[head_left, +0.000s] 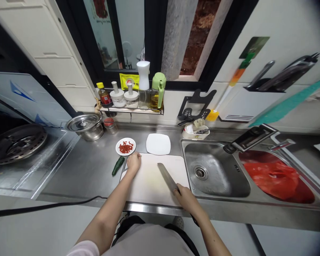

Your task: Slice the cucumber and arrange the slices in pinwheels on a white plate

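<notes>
My right hand (pixel 184 195) is wrapped round the handle of a kitchen knife (pixel 165 175), its broad blade lying over the white cutting board (pixel 144 195) and pointing away from me. At the board's upper left corner, my left hand (pixel 134 161) is closed; a tiny bit shows at its fingertips, too small to name. Just left of that hand lies a dark green cucumber (pixel 118 165), whole and on the steel counter. Behind it stands a small white plate (pixel 118 146) with chopped red pieces. A bare white square plate (pixel 158 144) sits beyond the board.
Right of the board is a steel sink (pixel 216 177), with a red plastic bag (pixel 274 177) in the second basin. A lidded steel pot (pixel 86 128) stands at the back left. Seasoning bottles line a wall shelf (pixel 138 111). A black cable (pixel 69 203) crosses the front left.
</notes>
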Tool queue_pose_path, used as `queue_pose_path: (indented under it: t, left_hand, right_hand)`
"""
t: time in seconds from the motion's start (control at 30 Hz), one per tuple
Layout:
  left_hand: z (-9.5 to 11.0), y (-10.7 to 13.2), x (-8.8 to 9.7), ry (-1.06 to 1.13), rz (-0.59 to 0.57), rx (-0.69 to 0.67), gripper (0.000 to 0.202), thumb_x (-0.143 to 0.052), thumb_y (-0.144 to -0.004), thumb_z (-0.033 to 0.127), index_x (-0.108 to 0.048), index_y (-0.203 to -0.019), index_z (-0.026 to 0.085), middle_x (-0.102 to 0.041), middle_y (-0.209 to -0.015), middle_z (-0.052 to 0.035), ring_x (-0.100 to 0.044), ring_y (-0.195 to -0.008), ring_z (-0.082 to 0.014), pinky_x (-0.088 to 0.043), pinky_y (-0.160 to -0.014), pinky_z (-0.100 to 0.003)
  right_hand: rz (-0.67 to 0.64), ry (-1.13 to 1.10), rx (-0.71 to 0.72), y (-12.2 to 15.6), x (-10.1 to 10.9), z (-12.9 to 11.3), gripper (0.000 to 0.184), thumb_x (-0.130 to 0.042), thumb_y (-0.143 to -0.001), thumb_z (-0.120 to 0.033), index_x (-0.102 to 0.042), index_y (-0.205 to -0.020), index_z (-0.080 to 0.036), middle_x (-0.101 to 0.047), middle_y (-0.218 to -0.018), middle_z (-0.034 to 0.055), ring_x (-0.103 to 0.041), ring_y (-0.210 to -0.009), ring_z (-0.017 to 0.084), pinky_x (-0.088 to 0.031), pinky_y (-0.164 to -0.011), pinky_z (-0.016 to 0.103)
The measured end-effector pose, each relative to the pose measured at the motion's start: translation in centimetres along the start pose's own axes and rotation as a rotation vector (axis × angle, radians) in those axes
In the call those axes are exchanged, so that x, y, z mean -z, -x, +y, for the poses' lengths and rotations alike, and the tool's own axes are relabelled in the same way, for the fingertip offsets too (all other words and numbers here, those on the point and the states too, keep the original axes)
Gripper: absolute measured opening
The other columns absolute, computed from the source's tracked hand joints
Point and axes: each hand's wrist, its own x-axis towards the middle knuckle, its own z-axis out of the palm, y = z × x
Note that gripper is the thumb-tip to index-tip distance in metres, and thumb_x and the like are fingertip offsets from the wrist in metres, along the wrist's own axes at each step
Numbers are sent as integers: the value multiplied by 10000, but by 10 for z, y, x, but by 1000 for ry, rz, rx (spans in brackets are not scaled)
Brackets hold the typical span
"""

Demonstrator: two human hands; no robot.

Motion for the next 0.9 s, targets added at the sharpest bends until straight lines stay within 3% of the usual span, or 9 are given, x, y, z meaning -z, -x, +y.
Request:
queue_pose_path:
  t: [0.2, 0.33, 0.57, 0.9]
  left_hand:
    - [11, 16, -12, 291, -243, -11, 177, -611, -757, 204, -683, -918, 190, -710, -838, -19, -630, -740, -130, -424, -671, -210]
    - [17, 31, -25, 277, -343, -29, 179, -615, -739, 184, -700, -896, 185, -711, -796, -12, -620, -701, -121, -416, -639, -204]
    - [21, 42, -32, 178, -322, -74, 164, -594, -755, 163, -701, -873, 205, -713, -817, -13, -627, -772, -137, -412, -671, -219]
    - [10, 40, -34, 73, -207, -132, 165, -552, -807, 185, -678, -908, 214, -703, -914, -37, -612, -882, -180, -417, -750, -261]
  right_hand:
    - [-5, 10, -8, 3, 3, -5, 231, -359, -922, -260, -560, -992, -171, -667, -917, 96, -606, -860, 205, -309, -649, 246]
    - [-16, 60, -14, 5, 4, -6, 241, -363, -929, -261, -561, -1024, -162, -665, -954, 113, -607, -894, 211, -303, -654, 256]
    - [-17, 115, -14, 9, 3, -7, 240, -359, -936, -264, -556, -1033, -167, -664, -951, 99, -611, -912, 199, -317, -671, 252]
    - [-41, 211, 7, 6, -8, -16, 255, -332, -934, -247, -548, -1055, -185, -672, -978, 109, -617, -919, 212, -358, -706, 273]
